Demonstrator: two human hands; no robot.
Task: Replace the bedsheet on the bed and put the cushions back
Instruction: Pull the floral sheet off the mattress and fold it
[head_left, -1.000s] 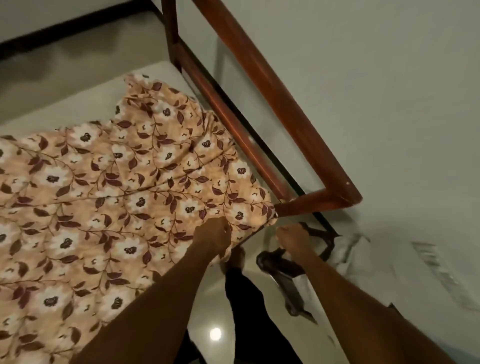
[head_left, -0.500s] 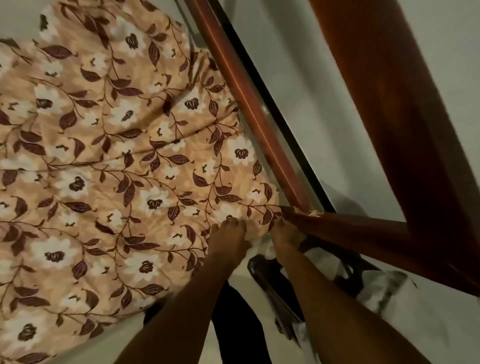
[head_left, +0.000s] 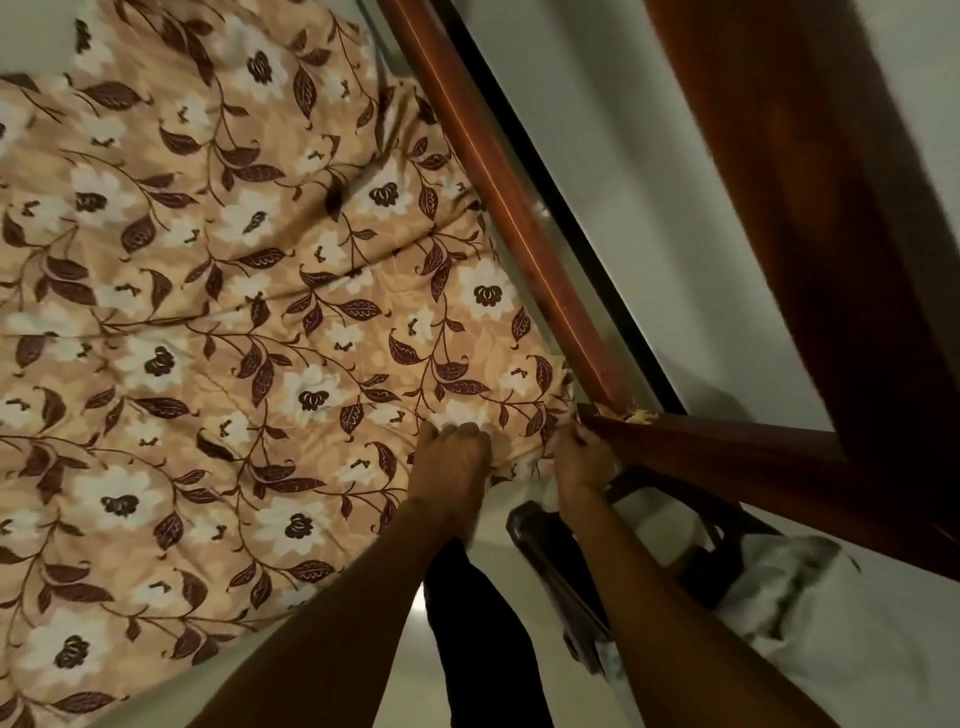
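One bedsheet (head_left: 234, 322): tan, printed with white flowers and brown leaves. It lies spread over the bed, wrinkled, and fills the left and centre of the view. A patch of bare mattress (head_left: 31, 36) shows at top left.

Two hands, both at the sheet's near corner, close together but not touching.
- The left hand (head_left: 453, 460) has its knuckles up and its fingers curled. Its grip is bunched on the sheet's edge just left of the corner.
- The right hand (head_left: 581, 462) has its grip pinching the sheet's corner tip, right against the joint of the bed frame. Its fingertips are partly hidden by cloth.

Two bare forearms run up from the bottom edge.

Three wooden frame pieces are in view, all red-brown:
- One side rail (head_left: 498, 171) runs diagonally from the top centre down to the corner, and the sheet's right edge lies along it.
- One end rail (head_left: 727, 449) runs from that corner off to the right.
- One broad board (head_left: 810, 249) is at upper right, close to the camera and blurred.

One pale wall (head_left: 649, 182) stands behind the rails.

Below the corner:
- One dark chair-like object (head_left: 550, 551) is partly behind the right forearm, and its shape is unclear.
- One pale cloth bundle (head_left: 789, 613) with grey marks is at lower right. It can't be told whether it is a cushion.
- One dark trouser leg (head_left: 483, 654) is between the forearms.
- The glossy floor (head_left: 410, 675) is beside the leg.
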